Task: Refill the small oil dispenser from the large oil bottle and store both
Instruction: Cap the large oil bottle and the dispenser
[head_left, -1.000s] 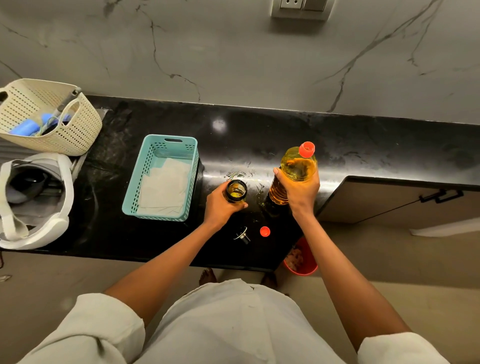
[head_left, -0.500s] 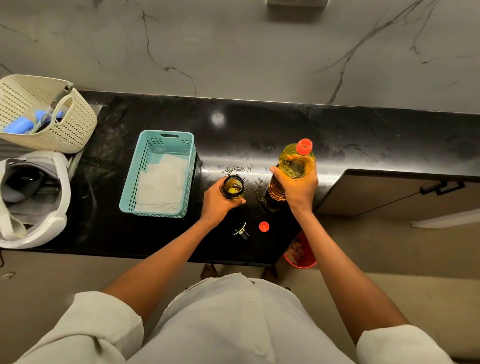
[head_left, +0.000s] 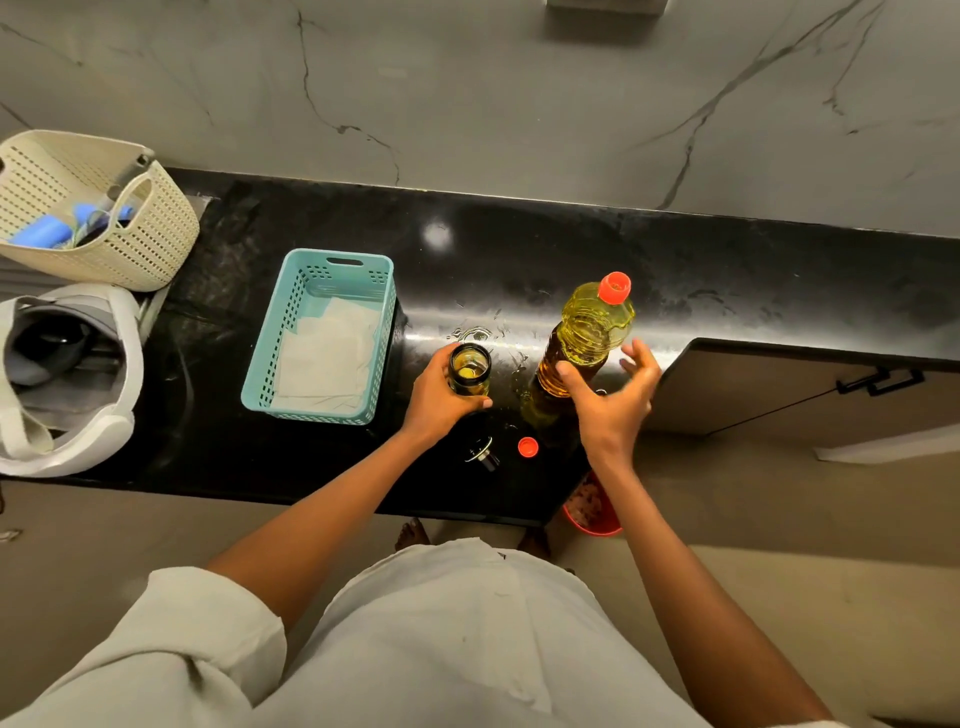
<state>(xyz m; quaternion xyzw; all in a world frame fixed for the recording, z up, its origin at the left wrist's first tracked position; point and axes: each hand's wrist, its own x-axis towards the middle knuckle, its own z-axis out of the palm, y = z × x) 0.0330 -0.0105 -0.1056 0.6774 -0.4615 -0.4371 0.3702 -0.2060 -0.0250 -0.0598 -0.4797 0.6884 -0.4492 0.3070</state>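
Presently, the left hand (head_left: 441, 397) grips the one small oil dispenser (head_left: 470, 370), which stands upright and uncapped on the black table (head_left: 519, 249). The right hand (head_left: 613, 410) is spread wide and holds nothing; its thumb is at the one large oil bottle (head_left: 587, 332) standing beside it, contact indeterminate. Loose near the front edge: one red cap (head_left: 528, 447), one spout lid (head_left: 480, 454). Two baskets: teal basket (head_left: 265, 364), cream basket (head_left: 156, 244).

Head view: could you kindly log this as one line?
left hand grips dispenser; right hand spread beside bottle; bottle upright
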